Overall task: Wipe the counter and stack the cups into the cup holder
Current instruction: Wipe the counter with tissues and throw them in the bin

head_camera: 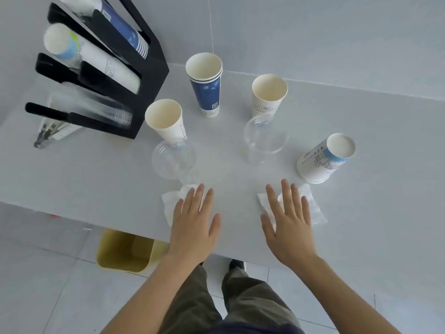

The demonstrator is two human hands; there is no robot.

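Wiping step, I judge — both hands, left hand (192, 227) and right hand (289, 227), press flat and spread on 2 tissues (310, 206) on the table (361, 131) — next, sweep between cups (204, 83).

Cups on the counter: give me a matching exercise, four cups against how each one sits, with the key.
Things:
1. blue cup
2. cup at far right
3. clear cup on the left
4. white cup by the holder

States:
A. upside down, base up
B. upright, nested in a second cup
C. transparent, next to the left tissue
D. upright, open, plain white

Pairs: 1-B, 2-A, 3-C, 4-D
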